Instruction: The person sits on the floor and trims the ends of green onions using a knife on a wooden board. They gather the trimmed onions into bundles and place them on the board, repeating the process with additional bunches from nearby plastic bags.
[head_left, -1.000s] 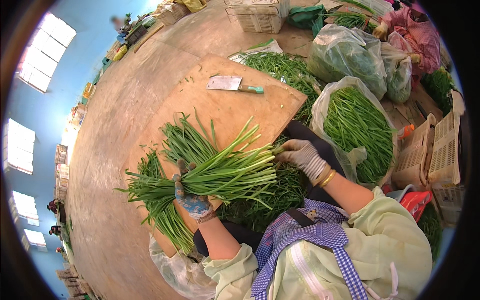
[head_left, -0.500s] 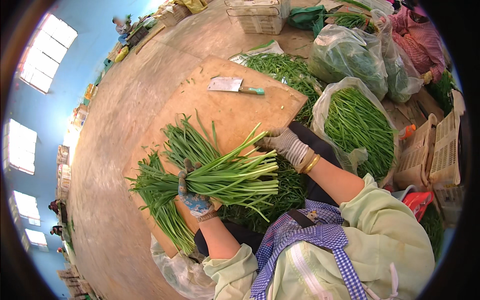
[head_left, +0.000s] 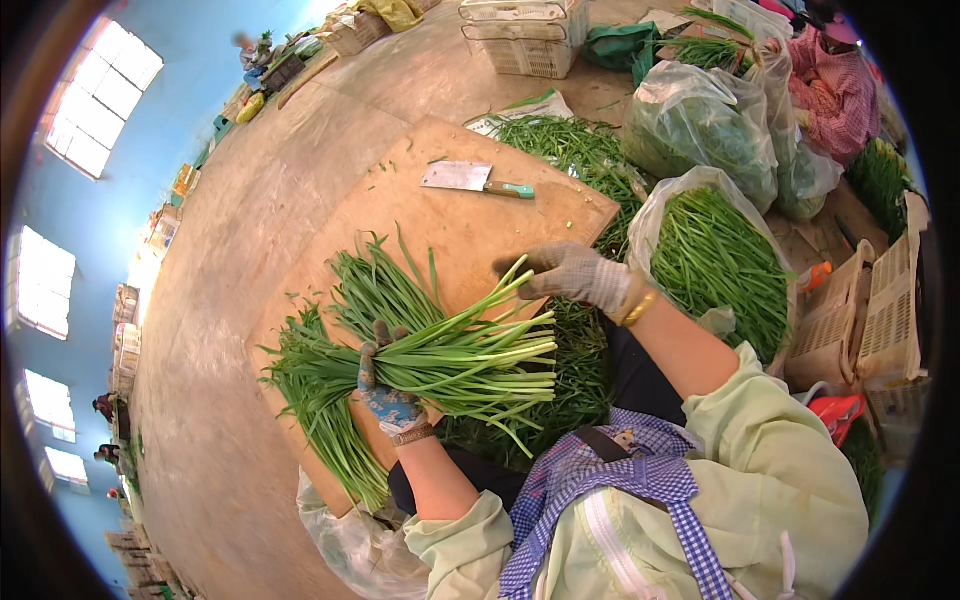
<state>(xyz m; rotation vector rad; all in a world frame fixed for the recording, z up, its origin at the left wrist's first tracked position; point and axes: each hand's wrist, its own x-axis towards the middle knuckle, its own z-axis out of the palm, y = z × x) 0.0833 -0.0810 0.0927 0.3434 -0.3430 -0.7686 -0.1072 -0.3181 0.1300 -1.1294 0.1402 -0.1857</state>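
My left hand (head_left: 392, 400), in a blue patterned glove with dark fingertips, is closed round a bunch of garlic chives (head_left: 470, 360). Their pale cut ends point right and fan apart. At the upper edge of that bunch, my right hand (head_left: 575, 275), in a grey glove, has its fingers curled in at the tips of a few raised stalks. Two more bunches of chives lie on the wooden board (head_left: 470, 235), one beyond my left hand and one under it. A cleaver (head_left: 470, 178) with a green-tipped wooden handle rests farther back on the board.
Loose green trimmings (head_left: 560, 380) heap below the board's right side, with more behind it. An open plastic bag of chives (head_left: 710, 260) stands to the right, near filled bags (head_left: 700, 125) and plastic crates (head_left: 835, 315). Another person (head_left: 830, 85) sits at the far right.
My right hand has turned a little and its fingers have shifted along the raised stalk tips. My left hand still grips the bunch in nearly the same place. The view has shifted slightly.
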